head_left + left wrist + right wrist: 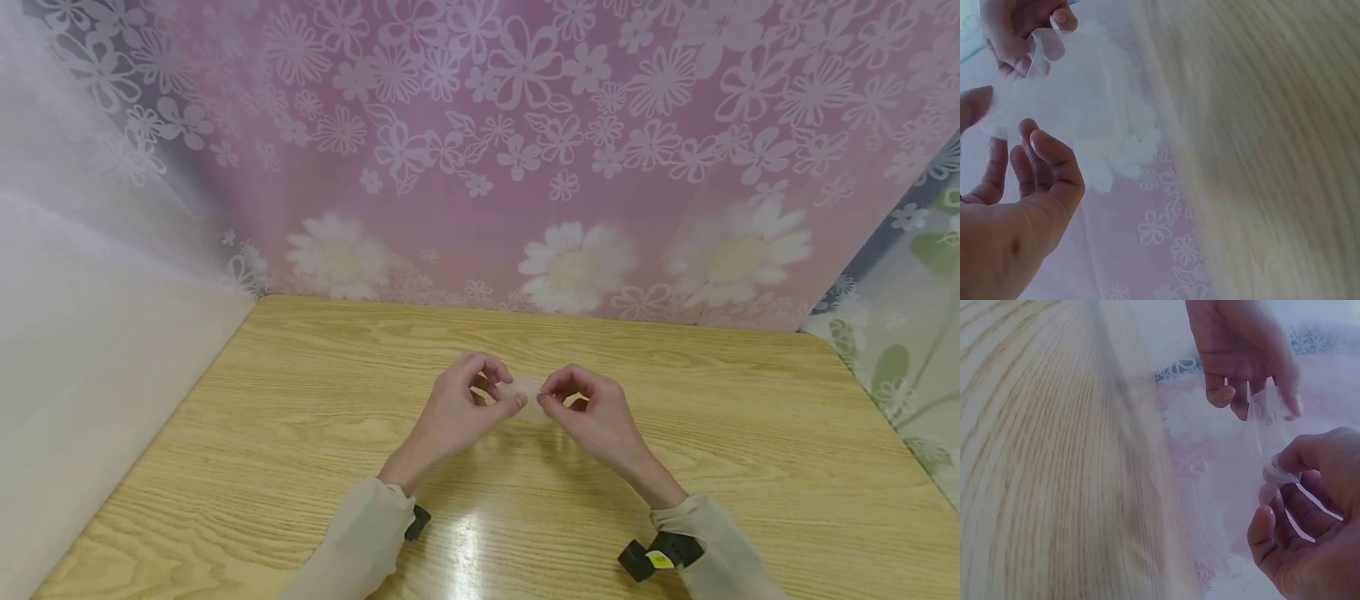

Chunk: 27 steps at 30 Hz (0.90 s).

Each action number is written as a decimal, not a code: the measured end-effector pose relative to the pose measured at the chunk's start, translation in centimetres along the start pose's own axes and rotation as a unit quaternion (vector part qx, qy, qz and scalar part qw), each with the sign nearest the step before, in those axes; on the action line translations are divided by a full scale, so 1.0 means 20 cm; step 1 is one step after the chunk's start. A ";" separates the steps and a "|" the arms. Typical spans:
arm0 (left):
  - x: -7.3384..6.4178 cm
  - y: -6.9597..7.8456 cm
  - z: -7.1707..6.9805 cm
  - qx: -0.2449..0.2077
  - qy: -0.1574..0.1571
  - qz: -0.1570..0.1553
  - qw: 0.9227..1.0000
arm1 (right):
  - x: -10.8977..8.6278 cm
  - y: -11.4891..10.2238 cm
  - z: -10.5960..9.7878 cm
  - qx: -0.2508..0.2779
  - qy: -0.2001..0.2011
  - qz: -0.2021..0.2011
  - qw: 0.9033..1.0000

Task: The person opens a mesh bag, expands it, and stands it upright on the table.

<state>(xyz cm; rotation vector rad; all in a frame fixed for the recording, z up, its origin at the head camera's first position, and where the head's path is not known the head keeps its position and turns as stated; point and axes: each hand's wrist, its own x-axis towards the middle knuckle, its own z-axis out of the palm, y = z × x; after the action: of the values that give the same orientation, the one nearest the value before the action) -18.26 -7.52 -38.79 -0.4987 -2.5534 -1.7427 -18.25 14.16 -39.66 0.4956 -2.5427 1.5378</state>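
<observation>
A small piece of thin clear plastic [531, 408], perhaps a little bag, is held up between both hands above the table. My left hand [461, 404] pinches its left edge between thumb and index finger. On the other side, my right hand [596, 410] grips a gathered bit of it with thumb and fingertips. The left wrist view shows the clear plastic [1075, 94] spread out flat and see-through, its far corner folded at the right hand [1013, 31]. Crumpled plastic [1282, 472] sits at the right fingertips in the right wrist view.
A wood-grain table [300, 433] lies beneath the hands. Behind it hangs a pink curtain [465, 208] with white flowers, and pale curtains [97, 275] flank the sides. Black wrist devices [637, 560] sit at both sleeves.
</observation>
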 end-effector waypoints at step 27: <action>0.00 -0.02 0.01 -0.029 0.048 0.001 0.998 | 0.00 -0.01 0.00 -0.013 0.030 0.045 0.998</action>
<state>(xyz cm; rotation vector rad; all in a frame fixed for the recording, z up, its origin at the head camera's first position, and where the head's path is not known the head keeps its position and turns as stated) -18.41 -7.51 -39.22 -0.4070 -2.4435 -1.7983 -18.18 14.02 -39.60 0.3300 -2.5692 1.5212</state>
